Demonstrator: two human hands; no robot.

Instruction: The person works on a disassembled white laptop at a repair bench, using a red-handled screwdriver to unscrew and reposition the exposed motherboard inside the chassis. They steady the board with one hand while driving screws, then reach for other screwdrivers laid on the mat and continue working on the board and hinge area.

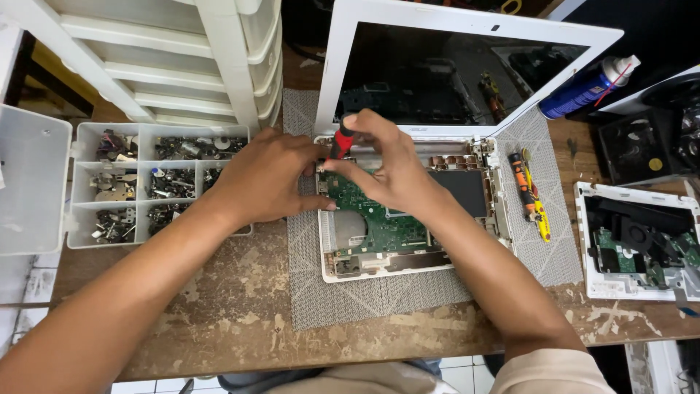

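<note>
Standing upright, screwdriver in right hand, tip down.

The screwdriver tip is hidden behind the right hand; tray parts too small to tell.

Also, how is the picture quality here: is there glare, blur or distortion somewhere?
In the head view the light is even and soft, with faint shadows under the hands. The dark laptop screen mirrors the opened laptop base below it. The right hand with the red-handled screwdriver is sharp, as is the left hand. The white drawer unit leans, a wide-lens distortion.
</note>
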